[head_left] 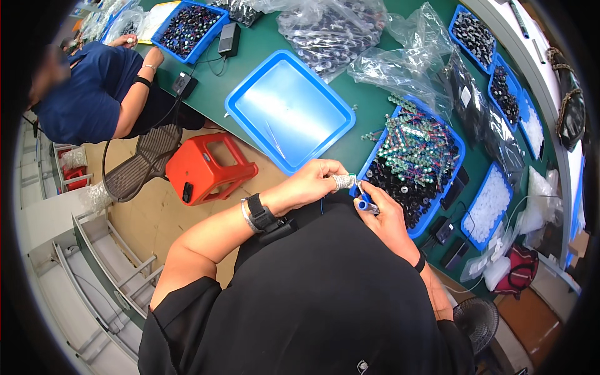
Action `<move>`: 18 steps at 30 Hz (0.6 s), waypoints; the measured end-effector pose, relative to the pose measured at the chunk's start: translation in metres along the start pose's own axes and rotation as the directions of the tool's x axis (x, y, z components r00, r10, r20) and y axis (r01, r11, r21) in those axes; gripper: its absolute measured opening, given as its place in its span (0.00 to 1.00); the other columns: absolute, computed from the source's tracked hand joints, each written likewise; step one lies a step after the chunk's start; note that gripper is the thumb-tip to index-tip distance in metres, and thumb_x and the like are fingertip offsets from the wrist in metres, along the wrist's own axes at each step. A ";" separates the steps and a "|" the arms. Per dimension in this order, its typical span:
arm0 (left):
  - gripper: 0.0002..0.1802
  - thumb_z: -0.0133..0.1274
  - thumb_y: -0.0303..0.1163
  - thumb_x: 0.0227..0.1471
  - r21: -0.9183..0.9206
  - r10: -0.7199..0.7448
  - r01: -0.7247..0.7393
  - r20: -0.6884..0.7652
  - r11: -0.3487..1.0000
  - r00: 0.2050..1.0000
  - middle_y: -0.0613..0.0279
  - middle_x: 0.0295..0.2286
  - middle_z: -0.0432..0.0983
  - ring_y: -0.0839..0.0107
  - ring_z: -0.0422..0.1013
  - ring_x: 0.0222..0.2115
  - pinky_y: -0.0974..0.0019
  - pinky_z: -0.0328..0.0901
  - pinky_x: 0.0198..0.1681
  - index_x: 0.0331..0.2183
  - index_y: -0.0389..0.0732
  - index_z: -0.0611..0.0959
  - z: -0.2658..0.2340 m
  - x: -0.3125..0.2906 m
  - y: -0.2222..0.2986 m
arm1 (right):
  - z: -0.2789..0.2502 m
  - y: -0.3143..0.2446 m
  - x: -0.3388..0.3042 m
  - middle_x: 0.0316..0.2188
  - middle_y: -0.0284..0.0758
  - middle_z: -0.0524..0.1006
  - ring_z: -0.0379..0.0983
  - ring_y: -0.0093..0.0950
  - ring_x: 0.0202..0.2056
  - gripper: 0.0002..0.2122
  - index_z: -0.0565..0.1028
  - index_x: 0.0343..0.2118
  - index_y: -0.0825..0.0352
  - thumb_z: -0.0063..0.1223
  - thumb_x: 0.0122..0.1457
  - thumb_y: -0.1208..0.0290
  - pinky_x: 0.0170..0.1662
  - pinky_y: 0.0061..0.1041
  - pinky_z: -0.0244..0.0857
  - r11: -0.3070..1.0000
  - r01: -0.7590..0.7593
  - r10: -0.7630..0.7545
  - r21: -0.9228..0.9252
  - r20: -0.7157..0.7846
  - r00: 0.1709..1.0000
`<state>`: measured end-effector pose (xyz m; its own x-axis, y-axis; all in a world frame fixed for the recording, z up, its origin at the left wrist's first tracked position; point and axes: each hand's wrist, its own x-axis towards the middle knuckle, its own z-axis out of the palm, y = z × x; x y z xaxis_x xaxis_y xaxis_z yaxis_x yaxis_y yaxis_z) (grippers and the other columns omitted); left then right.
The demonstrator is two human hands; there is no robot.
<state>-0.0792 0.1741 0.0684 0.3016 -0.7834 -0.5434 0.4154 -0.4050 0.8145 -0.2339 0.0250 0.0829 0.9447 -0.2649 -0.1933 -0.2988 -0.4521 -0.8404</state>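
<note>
My left hand (314, 181) is closed in a pinch, with pale wrapping around a fingertip. What it pinches is too small to make out; a thin blue wire hangs just below. Close against it, my right hand (389, 220) grips a blue pen-shaped tool (367, 206), its tip near the left fingertips. To the right of both hands is a blue tray (460, 139) heaped with green-and-red wired parts (415, 147) and black round parts (400, 190). Ahead lies a wide blue tray (294, 94) with a thin pale strip (275, 139) in it.
Clear plastic bags (331, 31) of parts lie at the far side of the green table (250, 44). Smaller blue trays of white pieces (487, 203) and dark pieces (473, 39) stand right. A red stool (203, 165) and another person (94, 94) are left.
</note>
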 end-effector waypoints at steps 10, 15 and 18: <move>0.06 0.49 0.26 0.53 0.019 0.000 0.000 0.026 1.000 1.000 0.72 0.25 0.73 0.85 0.64 0.27 0.78 0.59 0.30 0.33 0.36 0.80 0.001 -0.001 0.002 | 0.001 0.008 -0.003 0.41 0.43 0.76 0.75 0.27 0.37 0.18 0.71 0.48 0.72 0.55 0.55 0.72 0.41 0.24 0.67 0.969 -0.118 0.107 0.218 0.063 0.992; 0.07 0.51 0.29 0.54 0.003 0.018 -0.018 0.041 1.000 0.999 0.73 0.24 0.72 0.85 0.63 0.25 0.77 0.58 0.28 0.32 0.36 0.80 0.000 0.001 -0.004 | -0.001 0.008 -0.003 0.38 0.42 0.77 0.75 0.26 0.34 0.17 0.72 0.46 0.72 0.56 0.55 0.72 0.38 0.23 0.67 0.962 -0.162 0.145 0.218 0.092 0.985; 0.07 0.52 0.29 0.54 0.019 0.001 -0.002 0.032 1.000 0.999 0.73 0.23 0.71 0.85 0.63 0.25 0.77 0.58 0.27 0.31 0.36 0.80 -0.001 0.002 -0.006 | -0.001 0.006 -0.004 0.35 0.42 0.78 0.75 0.25 0.32 0.16 0.73 0.46 0.71 0.56 0.55 0.72 0.36 0.22 0.67 0.963 -0.175 0.159 0.207 0.092 0.983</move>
<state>-0.0806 0.1751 0.0619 0.2744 -0.7985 -0.5359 0.3981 -0.4129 0.8191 -0.2391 0.0222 0.0797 0.8937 -0.2538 -0.3700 -0.4248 -0.2126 -0.8800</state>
